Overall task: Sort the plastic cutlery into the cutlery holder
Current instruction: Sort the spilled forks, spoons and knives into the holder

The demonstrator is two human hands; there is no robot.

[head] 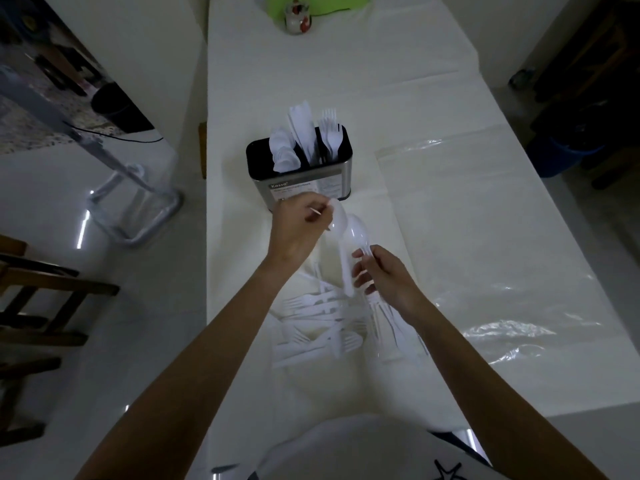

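A metal cutlery holder (304,187) with a black top stands mid-table; white plastic spoons (282,150) fill its left slot, knives (303,128) the middle, forks (329,131) the right. My left hand (298,230) pinches a white plastic spoon (337,220) just in front of the holder. My right hand (384,275) grips a bundle of white cutlery (356,237), a spoon bowl up and fork tines pointing down. A pile of loose white forks and knives (318,327) lies on the white table below both hands.
A clear plastic bag (485,237) lies flat to the right. A small ceramic jar (297,17) and a green item (315,3) sit at the far end. The table's left edge (207,271) drops to a glossy floor with chairs (41,306).
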